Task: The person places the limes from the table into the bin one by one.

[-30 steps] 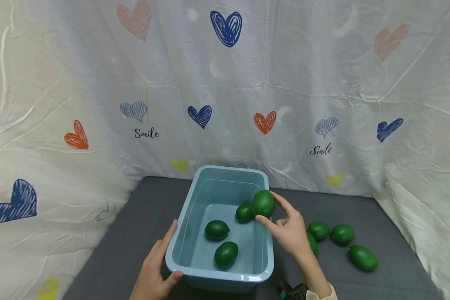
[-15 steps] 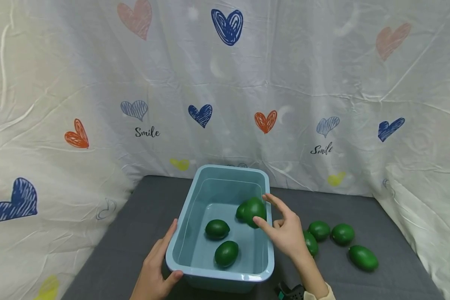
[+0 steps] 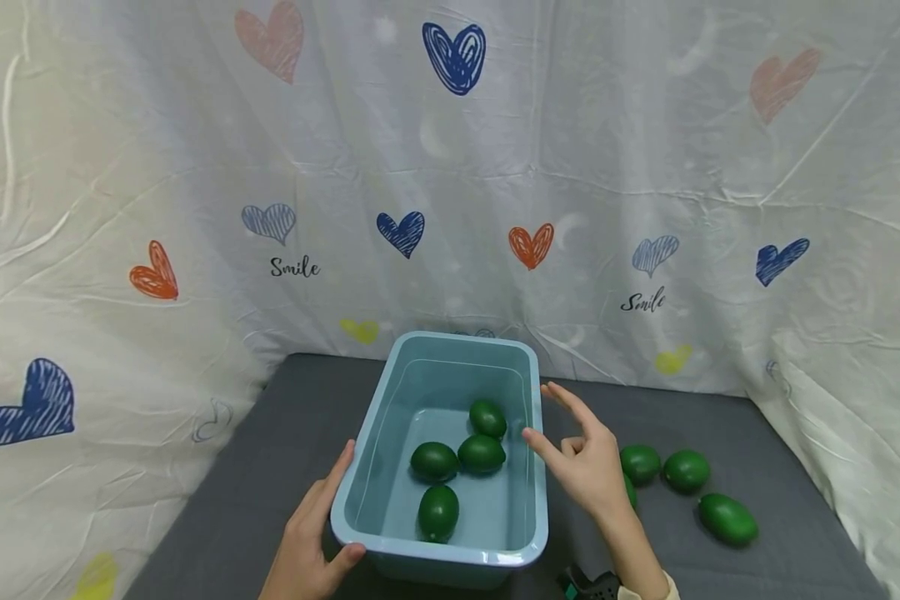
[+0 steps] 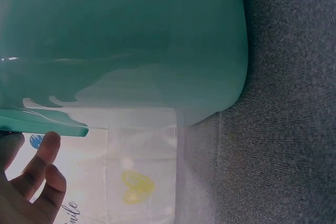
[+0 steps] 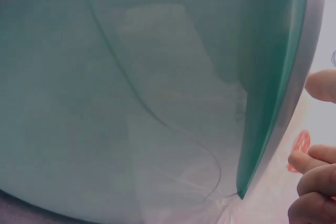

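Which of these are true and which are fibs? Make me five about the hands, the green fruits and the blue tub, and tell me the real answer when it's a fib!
1. Four green fruits lie in the blue tub. True.
2. The right hand is squeezing a fruit. False: it holds nothing.
3. The left hand touches the tub. True.
4. Every fruit is inside the tub. False: other green fruits lie on the grey cloth.
5. The curtain behind has hearts on it. True.

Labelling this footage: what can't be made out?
Head: much of one green oval fruit, behind the right hand.
Head: a black object, cut by the bottom edge.
Left wrist: inside of the blue rectangular plastic bin, behind its wall.
Right wrist: most of that hand, past the right edge.
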A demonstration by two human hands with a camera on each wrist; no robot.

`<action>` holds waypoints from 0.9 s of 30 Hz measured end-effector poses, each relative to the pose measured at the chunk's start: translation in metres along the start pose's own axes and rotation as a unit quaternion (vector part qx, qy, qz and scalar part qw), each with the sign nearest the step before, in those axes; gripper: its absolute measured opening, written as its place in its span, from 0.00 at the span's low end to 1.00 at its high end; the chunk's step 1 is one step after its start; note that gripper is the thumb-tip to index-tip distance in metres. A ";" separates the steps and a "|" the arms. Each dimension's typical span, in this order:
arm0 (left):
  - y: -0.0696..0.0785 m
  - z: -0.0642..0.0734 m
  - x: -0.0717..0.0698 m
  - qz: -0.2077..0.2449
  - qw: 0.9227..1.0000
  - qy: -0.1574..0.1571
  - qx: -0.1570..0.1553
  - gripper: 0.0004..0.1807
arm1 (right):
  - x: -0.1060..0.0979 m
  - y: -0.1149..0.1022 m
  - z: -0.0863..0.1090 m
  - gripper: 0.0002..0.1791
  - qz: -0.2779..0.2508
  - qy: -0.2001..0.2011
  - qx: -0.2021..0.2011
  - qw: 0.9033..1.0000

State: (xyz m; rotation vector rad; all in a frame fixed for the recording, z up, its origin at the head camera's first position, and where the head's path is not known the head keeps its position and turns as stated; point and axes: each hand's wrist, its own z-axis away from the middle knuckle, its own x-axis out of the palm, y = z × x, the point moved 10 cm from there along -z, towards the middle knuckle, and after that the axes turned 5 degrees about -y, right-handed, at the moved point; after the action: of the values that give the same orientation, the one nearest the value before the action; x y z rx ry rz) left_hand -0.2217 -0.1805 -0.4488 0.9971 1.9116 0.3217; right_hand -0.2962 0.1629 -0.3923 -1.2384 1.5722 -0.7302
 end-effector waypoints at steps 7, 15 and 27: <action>0.001 0.001 0.000 -0.001 1.000 0.000 0.001 0.52 | -0.009 0.012 0.007 0.34 0.005 0.027 0.007 1.000; 0.000 0.003 0.003 -0.001 1.000 -0.001 -0.010 0.51 | -0.039 0.034 0.019 0.33 0.031 0.069 0.031 0.997; -0.001 0.001 0.001 0.009 1.000 0.002 0.002 0.52 | -0.078 0.078 0.047 0.36 0.054 0.102 0.136 0.984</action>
State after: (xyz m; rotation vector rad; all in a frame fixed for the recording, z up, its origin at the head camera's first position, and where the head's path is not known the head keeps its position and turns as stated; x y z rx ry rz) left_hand -0.2214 -0.1801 -0.4508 1.0180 1.9084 0.3305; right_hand -0.2801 0.2652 -0.4523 -0.8936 1.6252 -0.9897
